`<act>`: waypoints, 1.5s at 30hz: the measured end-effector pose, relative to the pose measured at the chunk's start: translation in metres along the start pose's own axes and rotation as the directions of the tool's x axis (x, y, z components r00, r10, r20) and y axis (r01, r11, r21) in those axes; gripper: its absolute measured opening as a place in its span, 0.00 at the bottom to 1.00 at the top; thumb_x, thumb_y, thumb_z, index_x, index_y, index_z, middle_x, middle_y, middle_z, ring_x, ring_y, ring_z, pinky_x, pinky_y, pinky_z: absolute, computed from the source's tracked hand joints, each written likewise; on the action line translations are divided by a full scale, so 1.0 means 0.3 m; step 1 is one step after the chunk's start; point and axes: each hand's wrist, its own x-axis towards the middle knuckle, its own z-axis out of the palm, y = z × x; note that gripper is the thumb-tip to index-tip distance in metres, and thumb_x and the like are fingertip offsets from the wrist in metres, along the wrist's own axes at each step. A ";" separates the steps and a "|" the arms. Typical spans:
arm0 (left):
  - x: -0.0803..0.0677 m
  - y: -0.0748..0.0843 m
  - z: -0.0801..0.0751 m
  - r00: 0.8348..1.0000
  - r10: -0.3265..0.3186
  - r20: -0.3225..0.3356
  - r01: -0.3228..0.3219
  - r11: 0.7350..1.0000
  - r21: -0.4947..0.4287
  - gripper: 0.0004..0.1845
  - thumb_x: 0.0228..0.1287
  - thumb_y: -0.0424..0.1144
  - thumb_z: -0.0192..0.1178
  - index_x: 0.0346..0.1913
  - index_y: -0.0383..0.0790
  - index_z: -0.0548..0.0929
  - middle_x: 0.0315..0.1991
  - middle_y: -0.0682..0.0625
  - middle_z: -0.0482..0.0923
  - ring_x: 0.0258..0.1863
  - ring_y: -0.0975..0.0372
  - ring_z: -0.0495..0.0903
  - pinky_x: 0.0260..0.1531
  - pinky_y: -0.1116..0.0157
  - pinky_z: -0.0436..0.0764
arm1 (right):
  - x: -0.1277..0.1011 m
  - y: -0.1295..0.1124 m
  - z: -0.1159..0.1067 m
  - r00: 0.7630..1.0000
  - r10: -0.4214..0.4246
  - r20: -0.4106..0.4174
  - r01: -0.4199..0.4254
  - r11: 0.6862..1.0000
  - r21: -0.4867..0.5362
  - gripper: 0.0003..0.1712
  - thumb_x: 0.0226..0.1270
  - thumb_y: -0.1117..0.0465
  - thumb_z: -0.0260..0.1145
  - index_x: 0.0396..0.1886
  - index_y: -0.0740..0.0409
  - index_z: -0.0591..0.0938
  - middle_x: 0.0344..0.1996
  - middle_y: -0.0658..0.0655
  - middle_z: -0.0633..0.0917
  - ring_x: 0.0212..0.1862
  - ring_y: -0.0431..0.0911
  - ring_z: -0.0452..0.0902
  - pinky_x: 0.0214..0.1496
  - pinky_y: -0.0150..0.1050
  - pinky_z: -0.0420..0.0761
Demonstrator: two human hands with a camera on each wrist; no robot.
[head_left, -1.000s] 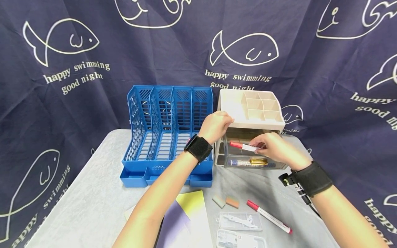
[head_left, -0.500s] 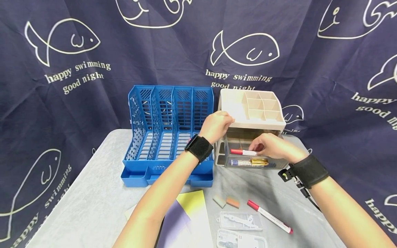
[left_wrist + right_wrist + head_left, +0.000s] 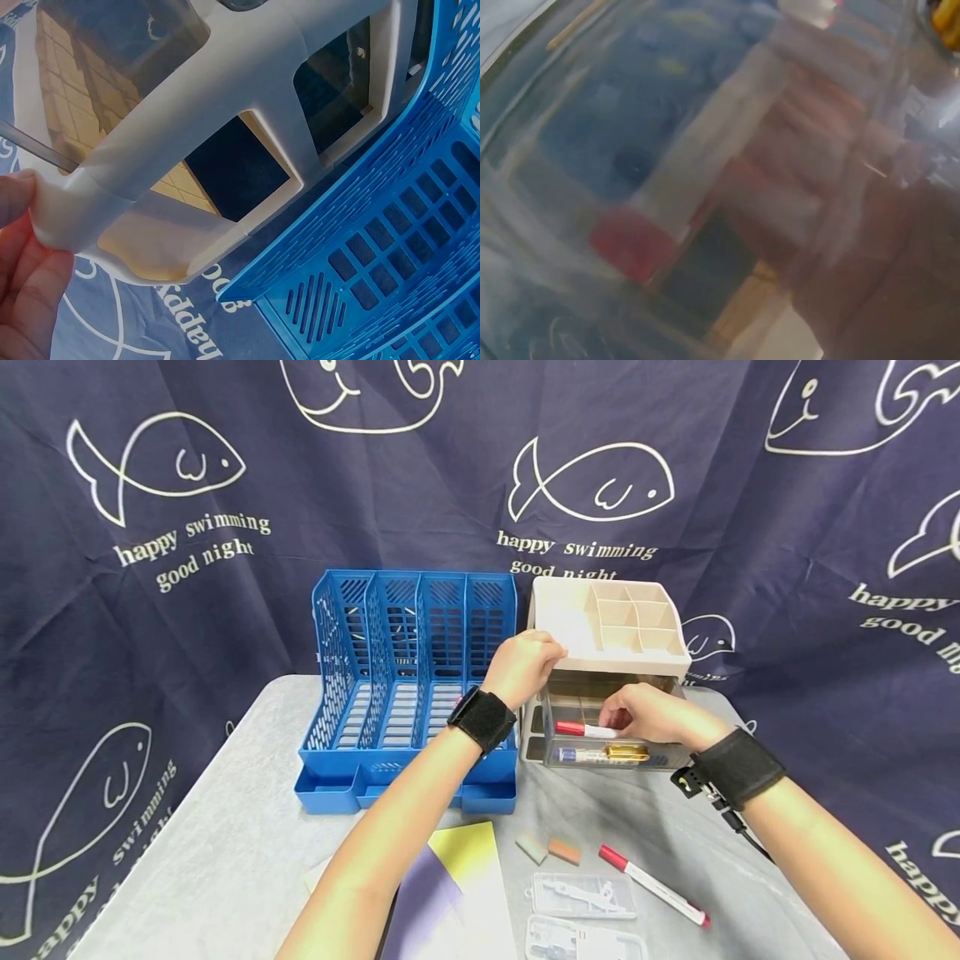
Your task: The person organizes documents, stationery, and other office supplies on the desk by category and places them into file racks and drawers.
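Lowering the red-capped marker (image 3: 587, 730) into the clear drawer (image 3: 553, 747), the right hand (image 3: 651, 717) has brought it from tilted, one second ago, to nearly level; the left hand (image 3: 522, 668) has stayed put. The marker is now behind the drawer front, its cap pointing left. Seen through that front, a blue-and-white pen (image 3: 577, 755) lies in the drawer, with a yellow piece (image 3: 627, 752) next to it, too unclear to name. Divided compartments top the white organizer (image 3: 622, 666) above the drawer. On the tabletop (image 3: 255, 793), a transparent case (image 3: 617, 887) contains a white tool.

Bent down at the wrist, the right hand has its grip pinching the marker's white barrel; the right wrist view is blurred. The left arm stretches across the blue rack (image 3: 326, 762), its grip pinching the organizer's near left corner, thumb and fingers on either side.
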 end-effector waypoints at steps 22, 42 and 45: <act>0.001 0.002 0.004 1.000 0.003 0.014 -0.003 1.000 0.015 0.08 0.64 0.33 0.60 0.40 0.44 0.88 0.37 0.52 0.85 0.42 0.61 0.81 0.46 0.69 0.79 | -0.025 -0.005 -0.012 0.995 -0.050 -0.084 0.043 0.996 -0.078 0.10 0.45 0.72 0.71 0.31 0.62 0.84 0.23 0.49 0.85 0.28 0.37 0.79 0.32 0.34 0.80; -0.003 -0.007 0.008 1.000 0.008 -0.009 -0.008 1.000 0.000 0.09 0.63 0.31 0.60 0.41 0.44 0.88 0.38 0.52 0.85 0.43 0.61 0.81 0.46 0.69 0.79 | -0.102 -0.038 -0.068 0.978 0.011 -0.210 -0.025 0.998 -0.066 0.08 0.50 0.69 0.71 0.33 0.66 0.84 0.25 0.50 0.85 0.28 0.39 0.80 0.31 0.34 0.81; -0.003 -0.008 0.009 1.000 0.008 -0.012 -0.008 1.000 -0.004 0.09 0.63 0.31 0.60 0.41 0.43 0.88 0.38 0.52 0.85 0.43 0.61 0.81 0.46 0.69 0.79 | -0.122 -0.037 -0.074 0.972 0.013 -0.233 -0.030 0.997 -0.069 0.08 0.50 0.69 0.71 0.33 0.65 0.84 0.25 0.49 0.85 0.28 0.39 0.80 0.31 0.34 0.81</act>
